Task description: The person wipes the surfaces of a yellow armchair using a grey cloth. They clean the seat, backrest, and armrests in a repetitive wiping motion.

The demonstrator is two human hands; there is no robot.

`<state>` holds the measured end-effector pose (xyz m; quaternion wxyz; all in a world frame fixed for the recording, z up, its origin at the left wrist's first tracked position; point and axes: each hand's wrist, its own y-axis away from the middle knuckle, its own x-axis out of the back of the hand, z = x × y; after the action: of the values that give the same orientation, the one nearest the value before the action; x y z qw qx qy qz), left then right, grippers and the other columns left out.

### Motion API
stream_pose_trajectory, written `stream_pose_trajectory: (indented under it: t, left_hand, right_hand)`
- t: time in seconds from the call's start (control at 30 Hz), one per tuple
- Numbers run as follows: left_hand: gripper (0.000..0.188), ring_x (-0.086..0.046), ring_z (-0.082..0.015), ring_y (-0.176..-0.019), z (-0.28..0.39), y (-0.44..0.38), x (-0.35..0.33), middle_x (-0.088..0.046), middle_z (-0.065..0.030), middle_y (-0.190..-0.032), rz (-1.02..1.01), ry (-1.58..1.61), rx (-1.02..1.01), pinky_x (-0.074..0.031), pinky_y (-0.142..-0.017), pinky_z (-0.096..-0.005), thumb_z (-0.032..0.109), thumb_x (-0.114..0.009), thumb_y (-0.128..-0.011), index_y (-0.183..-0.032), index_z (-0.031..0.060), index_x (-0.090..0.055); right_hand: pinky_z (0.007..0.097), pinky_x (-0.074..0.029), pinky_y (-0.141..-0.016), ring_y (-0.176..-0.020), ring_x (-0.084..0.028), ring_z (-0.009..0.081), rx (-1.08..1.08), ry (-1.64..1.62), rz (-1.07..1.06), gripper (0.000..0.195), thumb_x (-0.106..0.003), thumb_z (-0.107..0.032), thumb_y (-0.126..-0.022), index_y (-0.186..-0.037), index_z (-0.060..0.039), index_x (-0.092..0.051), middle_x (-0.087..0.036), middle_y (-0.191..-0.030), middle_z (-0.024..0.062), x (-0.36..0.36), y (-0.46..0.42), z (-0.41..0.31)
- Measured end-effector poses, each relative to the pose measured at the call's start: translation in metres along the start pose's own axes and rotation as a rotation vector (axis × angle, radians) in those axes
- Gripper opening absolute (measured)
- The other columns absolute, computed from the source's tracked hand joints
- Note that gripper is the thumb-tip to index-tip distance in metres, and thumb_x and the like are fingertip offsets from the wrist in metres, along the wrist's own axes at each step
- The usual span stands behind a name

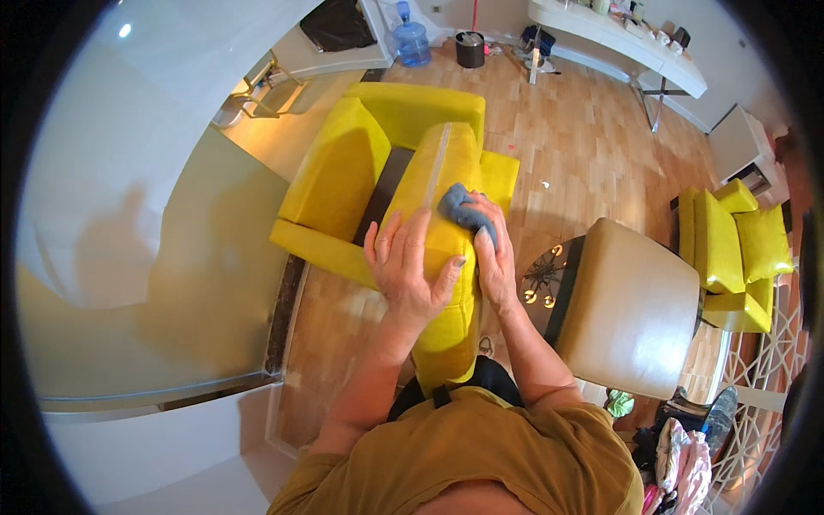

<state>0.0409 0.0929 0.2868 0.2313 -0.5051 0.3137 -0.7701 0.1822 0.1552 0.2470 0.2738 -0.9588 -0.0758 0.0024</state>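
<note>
A yellow seat cushion with a zipper along its side stands on edge across a yellow armchair, its near end against my body. My right hand holds a bunched blue-grey cloth against the cushion's right part. My left hand lies on the cushion with fingers spread, holding nothing. Beside the cushion, a dark strip of the armchair's seat base shows.
A tan leather-like seat or cushion stands to the right by a dark round table. Further right is another yellow armchair. Ahead are a water bottle, a bin and a white desk. Clothes lie lower right.
</note>
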Motion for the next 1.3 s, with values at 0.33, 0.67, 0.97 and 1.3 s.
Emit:
stream_pose_trajectory:
  t: [0.33,0.67,0.97,1.3]
  left_hand:
    - [0.052,-0.055,-0.035,-0.121,-0.001,-0.007,0.0,-0.067,-0.0103,-0.123,0.032,-0.023,0.021,-0.031,-0.11,-0.0528,0.053,-0.055,-0.096,-0.122,0.0083,-0.066]
    - [0.046,-0.057,-0.0355,-0.121,0.011,0.007,0.014,-0.069,-0.01,-0.121,0.042,-0.028,0.072,-0.033,-0.11,-0.0515,0.046,-0.053,-0.096,-0.114,0.0065,-0.069]
    - [0.042,-0.058,-0.0368,-0.12,0.024,0.041,0.031,-0.069,-0.012,-0.121,0.035,-0.055,0.097,-0.032,-0.109,-0.0527,0.04,-0.05,-0.096,-0.112,0.006,-0.069]
    - [0.044,-0.056,-0.0376,-0.119,0.082,0.037,0.058,-0.065,-0.0118,-0.113,-0.143,-0.197,0.292,-0.03,-0.112,-0.0565,0.039,-0.072,-0.082,-0.111,0.0075,-0.063]
  right_hand:
    - [0.0386,-0.016,-0.122,-0.149,-0.025,0.0301,-0.189,-0.155,-0.04,0.066,-0.032,-0.049,-0.108,-0.154,-0.0019,-0.034,-0.032,-0.16,0.0172,-0.005,0.004,0.054]
    - [0.0453,-0.017,-0.123,-0.152,-0.024,0.0354,-0.084,-0.081,-0.163,0.052,-0.038,-0.034,-0.107,-0.149,-0.0036,-0.043,-0.031,-0.161,0.0203,0.006,0.003,0.065]
    - [0.0403,-0.017,-0.123,-0.152,-0.022,0.0355,-0.208,-0.024,-0.12,0.057,-0.037,-0.037,-0.109,-0.153,-0.0021,-0.034,-0.027,-0.162,0.02,0.001,0.01,0.113]
    - [0.0395,-0.016,-0.123,-0.15,-0.026,0.0348,-0.178,-0.083,-0.097,0.055,-0.038,-0.036,-0.108,-0.151,-0.002,-0.04,-0.032,-0.159,0.0219,-0.002,0.016,0.12]
